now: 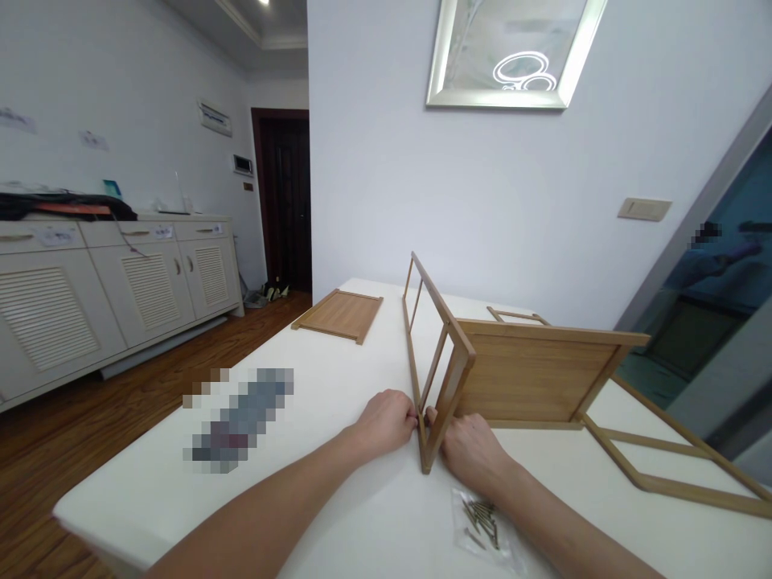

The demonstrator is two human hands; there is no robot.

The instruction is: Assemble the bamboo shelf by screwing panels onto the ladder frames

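Note:
A wooden side frame (451, 326) stands on edge, its lower end between my two hands. Against its left face, my left hand (386, 422) is closed, with the fingertips at the lower bar; anything small in them is hidden. From the other side my right hand (474, 450) is curled around the lower end of the frame, a fingertip showing by the bar. A wooden panel (534, 374) stands upright behind my right hand and meets the side frame. By my right forearm lies a clear plastic bag (461, 531) with several screws (481, 515).
On the white table (338, 378) a flat wooden panel (339, 314) lies at the far left. Another wooden frame (669, 484) lies at right, and part of one (519, 315) shows behind the upright panel. A blurred object (241, 418) lies at left.

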